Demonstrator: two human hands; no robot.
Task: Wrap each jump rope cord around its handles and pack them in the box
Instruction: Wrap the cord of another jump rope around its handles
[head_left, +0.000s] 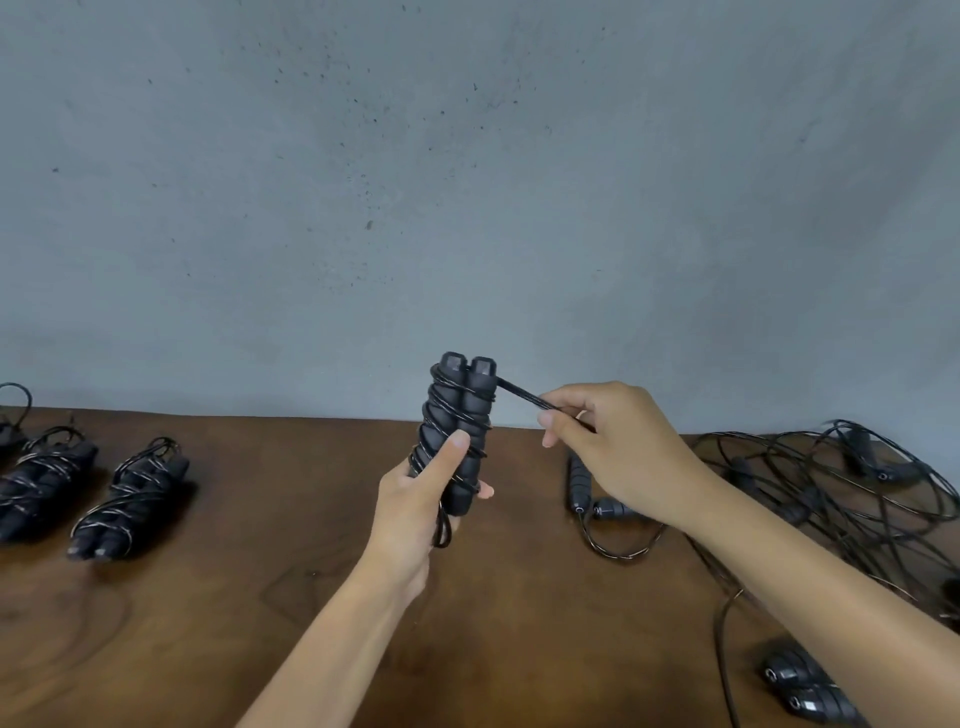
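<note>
L hand (415, 499) grips paired handles (462, 415) upright, fingers clamped. R hand (608, 441) fingers pinch cord (522, 395) taut above desk (260, 597).

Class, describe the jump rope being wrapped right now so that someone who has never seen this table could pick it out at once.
Start at the brown wooden table below the grey wall, then look above its middle. There the left hand holds a pair of black handles upright, while the right hand pinches the cord. It is the only rope off the table: finished bundles lie left, loose ropes right.
</note>
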